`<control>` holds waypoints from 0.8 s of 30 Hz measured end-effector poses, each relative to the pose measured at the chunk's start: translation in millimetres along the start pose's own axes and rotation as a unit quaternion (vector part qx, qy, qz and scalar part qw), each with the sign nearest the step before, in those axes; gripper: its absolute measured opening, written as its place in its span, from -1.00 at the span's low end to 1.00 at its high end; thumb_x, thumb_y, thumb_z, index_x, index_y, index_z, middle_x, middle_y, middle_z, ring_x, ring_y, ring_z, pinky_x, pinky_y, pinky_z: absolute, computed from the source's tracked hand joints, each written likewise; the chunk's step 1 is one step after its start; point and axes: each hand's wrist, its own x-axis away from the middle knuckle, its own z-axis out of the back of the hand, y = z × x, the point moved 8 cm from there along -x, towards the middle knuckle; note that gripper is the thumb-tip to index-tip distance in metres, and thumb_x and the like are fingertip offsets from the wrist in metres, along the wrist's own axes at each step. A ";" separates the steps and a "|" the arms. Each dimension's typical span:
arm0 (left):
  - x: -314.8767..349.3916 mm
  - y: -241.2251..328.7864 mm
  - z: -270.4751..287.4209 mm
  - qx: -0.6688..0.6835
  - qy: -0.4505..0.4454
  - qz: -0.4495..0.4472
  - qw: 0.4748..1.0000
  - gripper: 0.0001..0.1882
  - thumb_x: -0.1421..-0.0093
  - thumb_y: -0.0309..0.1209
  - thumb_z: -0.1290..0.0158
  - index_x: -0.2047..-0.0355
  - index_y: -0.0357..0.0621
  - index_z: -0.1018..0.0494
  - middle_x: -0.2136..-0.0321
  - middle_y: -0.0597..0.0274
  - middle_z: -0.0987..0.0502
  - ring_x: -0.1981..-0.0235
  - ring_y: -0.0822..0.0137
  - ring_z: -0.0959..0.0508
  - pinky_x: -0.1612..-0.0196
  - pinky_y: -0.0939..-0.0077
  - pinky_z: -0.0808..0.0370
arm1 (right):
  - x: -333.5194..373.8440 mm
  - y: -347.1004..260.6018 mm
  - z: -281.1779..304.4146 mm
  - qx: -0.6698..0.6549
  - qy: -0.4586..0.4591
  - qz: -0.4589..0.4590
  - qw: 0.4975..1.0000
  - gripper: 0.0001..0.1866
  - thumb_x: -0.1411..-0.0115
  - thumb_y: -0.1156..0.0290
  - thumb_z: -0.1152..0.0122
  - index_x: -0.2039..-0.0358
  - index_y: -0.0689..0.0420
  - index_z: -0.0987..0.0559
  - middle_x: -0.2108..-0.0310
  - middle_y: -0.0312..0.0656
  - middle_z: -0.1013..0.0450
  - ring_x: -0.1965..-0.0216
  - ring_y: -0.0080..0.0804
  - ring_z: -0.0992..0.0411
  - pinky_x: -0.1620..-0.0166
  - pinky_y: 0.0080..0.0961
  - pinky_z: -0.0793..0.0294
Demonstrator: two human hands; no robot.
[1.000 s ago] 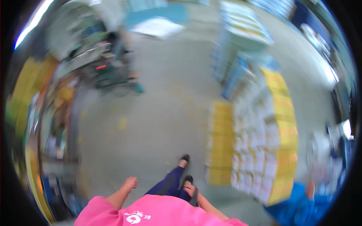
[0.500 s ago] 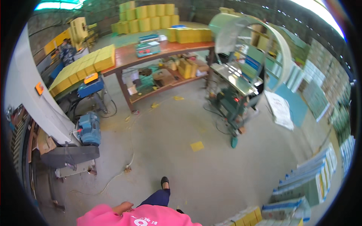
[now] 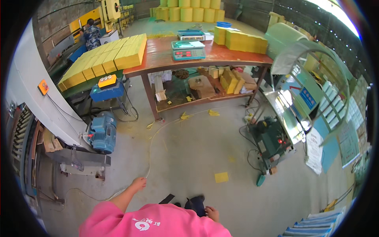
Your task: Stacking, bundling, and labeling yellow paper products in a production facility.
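Note:
My left hand (image 3: 139,184) hangs out in front of my left side above the grey floor. Its fingers are curled in, and nothing shows in them. Lower down, beside my dark trouser leg, is my right hand (image 3: 212,213); its fingers look loosely bent and a little apart, with nothing visible in them. Neither hand touches any of the equipment. Ahead stands a red-topped table (image 3: 158,55) carrying a digital scale (image 3: 188,51). Yellow paper stacks (image 3: 246,41) lie on its right part, and a long row of yellow stacks (image 3: 106,59) adjoins its left end.
A blue motor (image 3: 103,134) stands by the white column at left. A machine with a metal top and large arch (image 3: 282,102) is at right. Across the floor runs a cable (image 3: 150,148), near a yellow sheet (image 3: 221,177). Another person (image 3: 92,34) is at far left.
My view has turned to the right and come nearer to the table. My left hand now reaches further forward, and my right hand has come into sight.

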 end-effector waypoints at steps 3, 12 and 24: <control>-50.7 11.8 1.8 0.024 -0.037 0.025 0.999 -0.83 -0.21 -0.25 0.02 0.33 -0.06 -0.42 0.51 0.35 -0.43 0.57 0.46 -0.42 0.59 0.54 -0.33 | -64.9 -7.6 22.7 -0.044 0.003 -0.074 0.996 -0.62 -0.15 0.24 -0.08 0.11 0.20 -0.60 0.30 -0.12 -0.59 0.27 -0.43 -0.55 0.19 -0.41 -0.53; -143.8 174.5 -90.1 0.070 -0.014 0.049 0.996 -0.63 -0.21 -0.15 0.01 0.17 -0.20 -0.45 0.30 0.09 -0.57 0.31 0.22 -0.60 0.30 0.29 -0.56 | -324.9 -151.5 135.6 0.245 -0.059 0.022 0.968 -0.75 -0.17 0.32 0.00 0.35 0.17 -0.60 0.45 -0.12 -0.53 0.51 -0.35 -0.49 0.47 -0.38 -0.45; -249.0 760.0 -171.2 0.005 -0.042 -0.360 0.932 -0.71 -0.33 -0.23 0.06 0.24 -0.24 -0.47 0.36 0.24 -0.54 0.37 0.42 -0.55 0.31 0.53 -0.52 | -526.6 -532.9 98.0 0.032 0.011 0.067 0.997 -0.69 -0.20 0.33 -0.05 0.12 0.25 -0.54 0.38 -0.13 -0.54 0.43 -0.36 -0.51 0.42 -0.49 -0.50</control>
